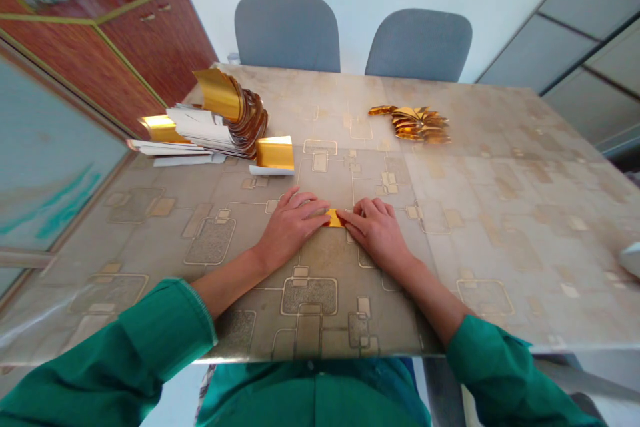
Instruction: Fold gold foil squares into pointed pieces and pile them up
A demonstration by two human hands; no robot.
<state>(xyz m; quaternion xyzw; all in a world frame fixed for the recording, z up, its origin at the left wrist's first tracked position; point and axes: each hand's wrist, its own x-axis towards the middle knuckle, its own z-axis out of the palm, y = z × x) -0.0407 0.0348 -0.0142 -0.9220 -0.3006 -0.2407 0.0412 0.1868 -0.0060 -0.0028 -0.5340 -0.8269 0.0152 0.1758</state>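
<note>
Between my hands a small folded piece of gold foil paper lies flat on the patterned tabletop. My left hand presses its left end with closed fingertips, the fingers pointing right. At the right end, my right hand pins the paper with its index finger and thumb, its other fingers curled. The fingers hide both ends of the piece. Beyond my left hand lies a single gold foil sheet with a curled white edge, beside a stack of gold foil sheets. Farther right rests a pile of folded gold pieces.
A glossy patterned cloth covers the table. Two grey chairs stand behind its far edge, against a white wall. On the left are a reddish wooden cabinet and a glass panel. A white object sits at the right edge.
</note>
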